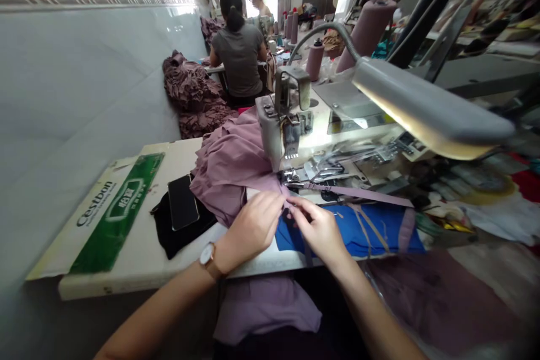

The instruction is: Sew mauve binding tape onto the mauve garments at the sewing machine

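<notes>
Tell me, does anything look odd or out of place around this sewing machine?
The printed Cestbon cardboard on the table looks odd: drinking-water packaging beside sewing work. The phone lying on black cloth seems slightly out of place too. I see no spill.

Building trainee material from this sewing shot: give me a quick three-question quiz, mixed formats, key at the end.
1. True or false: the watch is on the person's right wrist.

2. What are the left hand and right hand touching?
a) the lamp
b) the mauve fabric
c) a thread cone

3. Fill in the colour: the phone lies on a ____ cloth item.

Key: 1. False, it is on the left. 2. b. 3. Black.
</notes>
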Motion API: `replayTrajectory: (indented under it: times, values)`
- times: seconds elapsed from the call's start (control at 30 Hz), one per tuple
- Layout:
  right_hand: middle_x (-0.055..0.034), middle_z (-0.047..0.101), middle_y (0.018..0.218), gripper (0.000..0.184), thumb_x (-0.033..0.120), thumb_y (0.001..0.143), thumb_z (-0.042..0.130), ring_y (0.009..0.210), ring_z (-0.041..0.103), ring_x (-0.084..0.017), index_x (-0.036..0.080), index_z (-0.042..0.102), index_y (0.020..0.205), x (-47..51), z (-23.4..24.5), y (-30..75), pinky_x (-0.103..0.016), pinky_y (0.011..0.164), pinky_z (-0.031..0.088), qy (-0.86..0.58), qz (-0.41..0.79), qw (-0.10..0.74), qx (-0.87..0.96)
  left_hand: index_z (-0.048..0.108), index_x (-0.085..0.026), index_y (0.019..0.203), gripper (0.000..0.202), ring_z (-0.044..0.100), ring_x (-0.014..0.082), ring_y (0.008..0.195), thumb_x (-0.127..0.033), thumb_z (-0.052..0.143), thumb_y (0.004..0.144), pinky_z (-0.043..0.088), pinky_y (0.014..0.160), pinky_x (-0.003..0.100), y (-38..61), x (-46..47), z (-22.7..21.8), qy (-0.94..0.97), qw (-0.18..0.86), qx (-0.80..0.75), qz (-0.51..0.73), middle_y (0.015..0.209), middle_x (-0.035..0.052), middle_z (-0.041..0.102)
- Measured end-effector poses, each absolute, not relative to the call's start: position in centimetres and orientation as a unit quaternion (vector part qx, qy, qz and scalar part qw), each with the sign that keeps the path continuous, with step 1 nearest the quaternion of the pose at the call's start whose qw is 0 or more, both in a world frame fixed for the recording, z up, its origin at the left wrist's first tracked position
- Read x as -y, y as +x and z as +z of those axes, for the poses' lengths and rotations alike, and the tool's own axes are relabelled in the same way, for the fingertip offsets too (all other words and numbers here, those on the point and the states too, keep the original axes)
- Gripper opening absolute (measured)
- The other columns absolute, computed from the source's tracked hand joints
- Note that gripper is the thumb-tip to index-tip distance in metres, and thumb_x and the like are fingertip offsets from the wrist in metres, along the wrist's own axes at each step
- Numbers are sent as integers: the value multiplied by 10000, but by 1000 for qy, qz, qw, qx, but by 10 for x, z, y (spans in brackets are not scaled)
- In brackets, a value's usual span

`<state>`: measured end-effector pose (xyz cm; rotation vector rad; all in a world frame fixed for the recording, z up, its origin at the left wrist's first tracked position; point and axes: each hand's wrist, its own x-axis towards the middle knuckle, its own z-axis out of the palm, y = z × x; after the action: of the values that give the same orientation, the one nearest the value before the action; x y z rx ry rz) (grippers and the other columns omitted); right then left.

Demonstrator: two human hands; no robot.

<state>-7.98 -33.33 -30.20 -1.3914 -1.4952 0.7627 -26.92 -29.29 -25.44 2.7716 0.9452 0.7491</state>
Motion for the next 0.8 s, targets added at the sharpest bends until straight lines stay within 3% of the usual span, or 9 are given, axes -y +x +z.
replayTrajectory:
  times: [0.13, 0.23, 0.4, 0.57, 0.7, 0.8]
  values:
    - [-70, 737, 1127, 264, 288, 930, 552, 1007, 698, -240, 224, 719, 1124, 338, -302, -75, -343, 905, 530, -540, 263, 444, 665, 574, -172, 1272, 350, 517, 281, 1099, -236, 434, 957, 435, 968, 465, -272, 305, -269, 912, 70, -338, 223, 1179, 152, 587]
    - [-74, 733, 1142, 301, 288, 926, 554, 977, 705, -243, 227, 703, 1180, 341, -298, -73, -340, 875, 533, -546, 260, 412, 681, 620, -191, 1226, 342, 511, 280, 1084, -208, 434, 940, 435, 953, 459, -279, 291, -261, 921, 65, -328, 201, 1149, 146, 580]
    - [-25, 739, 730, 415, 341, 916, 552, 578, 652, -188, 239, 631, 1311, 335, -287, -78, -293, 611, 511, -591, 292, 342, 670, 642, -178, 1196, 406, 503, 260, 1150, -90, 402, 880, 418, 1020, 433, -284, 263, -254, 915, 100, -332, 206, 1210, 138, 559]
    - [-6, 673, 607, 493, 338, 904, 554, 522, 615, -192, 214, 570, 1381, 322, -275, -78, -284, 553, 479, -613, 308, 303, 661, 609, -193, 1257, 459, 499, 238, 1195, -65, 383, 877, 407, 1057, 394, -281, 251, -249, 916, 112, -325, 207, 1261, 115, 555]
    - [-46, 722, 739, 389, 358, 926, 529, 618, 652, -202, 190, 657, 1253, 342, -273, -76, -293, 623, 498, -607, 298, 342, 653, 571, -163, 1280, 374, 531, 294, 1113, -245, 433, 942, 451, 975, 457, -288, 252, -249, 854, 84, -464, 221, 1157, 144, 584]
    - [-56, 738, 872, 278, 336, 962, 479, 766, 677, -191, 197, 714, 1017, 380, -286, -82, -270, 735, 504, -537, 356, 341, 685, 531, -185, 1321, 428, 553, 297, 1108, -398, 427, 966, 450, 982, 464, -306, 235, -255, 797, 132, -540, 235, 1185, 139, 592]
